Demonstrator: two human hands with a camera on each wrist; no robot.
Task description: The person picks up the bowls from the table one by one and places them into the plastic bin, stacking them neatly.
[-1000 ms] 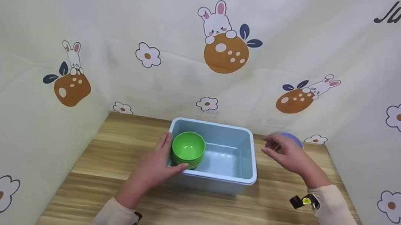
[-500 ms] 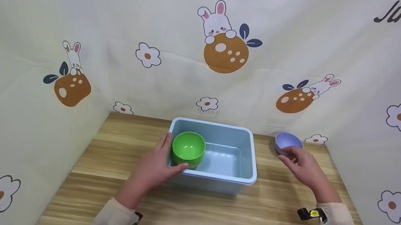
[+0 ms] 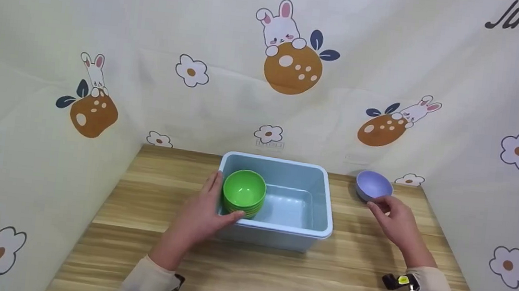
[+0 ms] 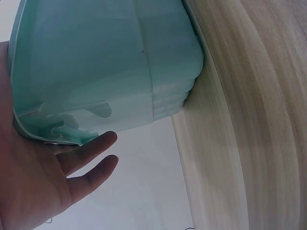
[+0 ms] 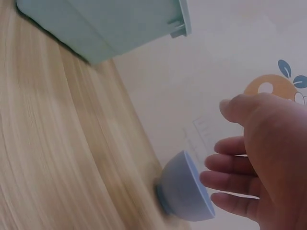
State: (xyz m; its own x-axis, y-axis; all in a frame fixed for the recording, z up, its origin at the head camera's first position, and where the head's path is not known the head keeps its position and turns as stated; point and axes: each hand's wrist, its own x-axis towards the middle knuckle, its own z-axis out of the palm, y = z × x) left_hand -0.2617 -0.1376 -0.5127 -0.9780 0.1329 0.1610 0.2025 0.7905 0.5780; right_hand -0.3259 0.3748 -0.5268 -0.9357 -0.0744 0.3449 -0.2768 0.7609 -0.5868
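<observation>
A pale blue plastic tub (image 3: 275,228) stands on the table. Inside its left end sits a stack of several green bowls (image 3: 244,190). My left hand (image 3: 196,218) holds the tub's near left corner, thumb over the front rim and fingers along the outside of the left wall. In the left wrist view two fingers (image 4: 91,155) reach past the rim. Right of the tub, near the back edge, a purple bowl (image 3: 373,182) stands upright. My right hand (image 3: 398,225) hovers at its near rim, fingers relaxed and holding nothing; in the right wrist view the fingertips overlap the bowl's mouth.
The wood-grain table (image 3: 274,282) meets a printed cloth backdrop (image 3: 225,108) right behind the tub and bowl. Cloth walls also rise on the left and right. A small black wrist camera (image 3: 399,281) sits on the right sleeve.
My right hand has moved right and toward me, from beside the tub to the purple bowl's near side, uncovering the bowl. The left hand, tub and green bowls stay put.
</observation>
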